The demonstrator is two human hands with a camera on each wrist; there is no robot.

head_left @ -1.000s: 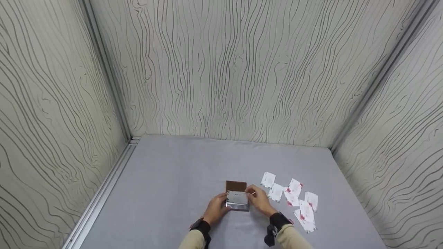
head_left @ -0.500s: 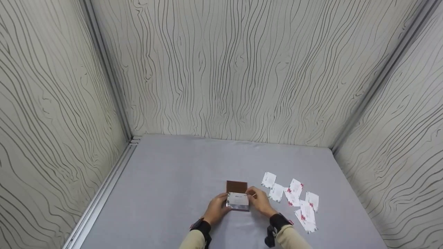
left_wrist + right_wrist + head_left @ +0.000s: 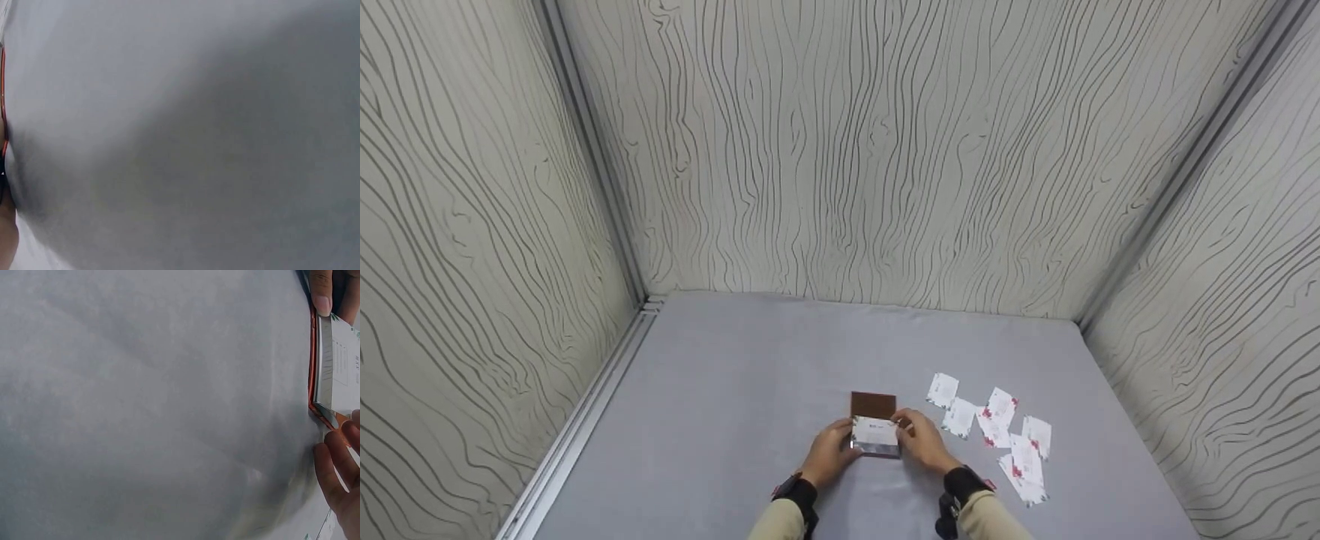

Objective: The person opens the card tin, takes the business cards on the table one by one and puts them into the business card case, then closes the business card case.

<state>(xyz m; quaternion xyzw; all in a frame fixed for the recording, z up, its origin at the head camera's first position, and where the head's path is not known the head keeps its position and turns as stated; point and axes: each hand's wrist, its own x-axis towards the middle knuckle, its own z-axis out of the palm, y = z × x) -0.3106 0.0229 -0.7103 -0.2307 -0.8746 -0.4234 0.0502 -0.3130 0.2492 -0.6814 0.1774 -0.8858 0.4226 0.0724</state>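
A brown card case with a silvery metal inside lies on the table, its lid folded back away from me. On its tray is a white printed card with leafy corners. My left hand grips the case by its left side; in the right wrist view its thumb presses the metal rim near the card. My right hand pinches the card at its right edge, its other fingers curled beside the case corner. The left wrist view catches only a sliver of the case and hand.
To the right of the case, several white cards with leafy corners or red flowers lie loose, some overlapping. Grey cloth covers the table. Patterned panels stand at the back and both sides, with a metal rail along the left.
The card has come down toward me, lying lower over the metal tray. My right fingers have shifted slightly down with it; my left hand stays on the case.
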